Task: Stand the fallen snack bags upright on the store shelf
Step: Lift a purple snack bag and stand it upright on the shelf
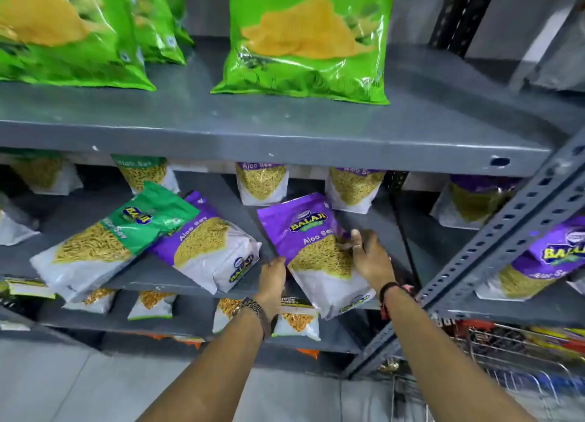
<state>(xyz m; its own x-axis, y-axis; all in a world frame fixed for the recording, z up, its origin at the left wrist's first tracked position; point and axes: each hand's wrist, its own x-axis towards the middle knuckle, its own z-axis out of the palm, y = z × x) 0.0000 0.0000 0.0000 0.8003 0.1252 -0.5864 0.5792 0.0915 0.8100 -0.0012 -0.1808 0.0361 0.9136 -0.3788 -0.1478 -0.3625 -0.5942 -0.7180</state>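
A purple Aloo Sev bag (311, 241) lies flat on the middle grey shelf (240, 285), its bottom end hanging over the front edge. My left hand (273, 279) presses its left edge and my right hand (370, 257) grips its right edge, so both hands hold it. To the left a second purple Aloo Sev bag (212, 247) lies fallen, and a green Ratlami Sev bag (117, 241) lies partly across it. Upright purple bags (262, 182) (354, 187) stand at the back of this shelf.
Large green chip bags (308, 41) stand on the upper shelf (285, 136). Small snack bags (296, 322) sit on the lower shelf. A slotted metal upright (493, 254) runs diagonally on the right, with more purple bags (544, 260) and a wire basket (519, 352) beyond.
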